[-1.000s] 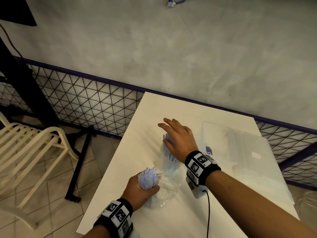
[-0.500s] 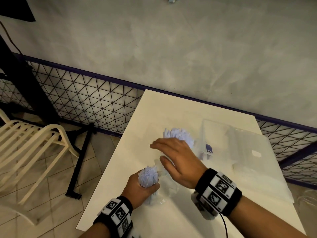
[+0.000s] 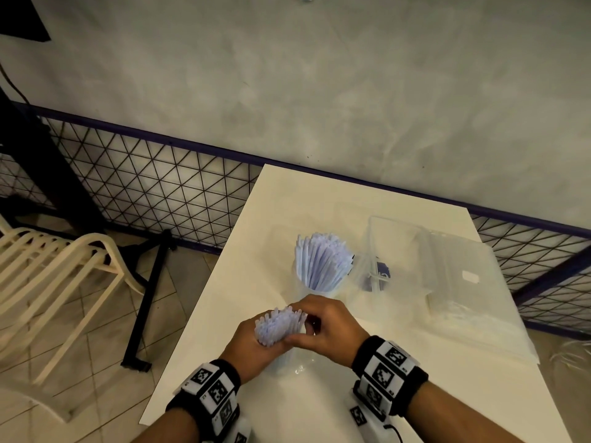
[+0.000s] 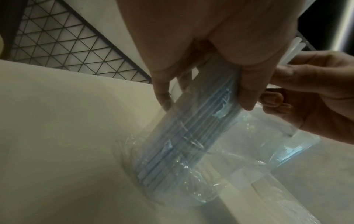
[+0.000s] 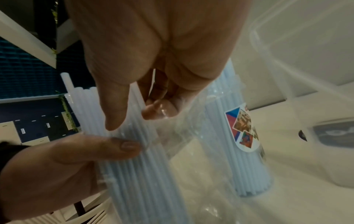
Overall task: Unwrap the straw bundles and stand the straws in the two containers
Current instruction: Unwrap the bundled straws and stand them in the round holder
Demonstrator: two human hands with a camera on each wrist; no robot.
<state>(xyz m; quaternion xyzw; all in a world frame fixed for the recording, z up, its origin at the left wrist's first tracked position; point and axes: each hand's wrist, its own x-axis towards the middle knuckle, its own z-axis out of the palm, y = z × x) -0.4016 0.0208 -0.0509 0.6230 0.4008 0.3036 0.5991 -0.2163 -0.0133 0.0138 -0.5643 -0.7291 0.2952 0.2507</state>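
Note:
A bundle of pale blue straws (image 3: 279, 324) stands tilted on the white table (image 3: 319, 199), its lower part still in clear plastic wrap (image 4: 193, 171). My left hand (image 3: 256, 342) grips the bundle near its top, thumb across the straws (image 5: 122, 147). My right hand (image 3: 315, 327) is beside it and pinches the loose clear wrap (image 5: 172, 121) between its fingertips. Behind the hands, a clear container (image 3: 319, 287) with a coloured sticker (image 5: 243, 128) holds several straws (image 3: 321, 260) standing upright.
A clear plastic box (image 3: 396, 238) and flat clear packs (image 3: 463, 282) lie on the table's right half. The table's left edge (image 3: 204, 282) drops to a tiled floor with a cream chair (image 3: 54, 276). A wire fence (image 3: 160, 187) and grey wall stand behind.
My right hand has left the straws in the far container and come back to the bundle, where it now pinches the wrap. My left hand keeps its grip on the bundle.

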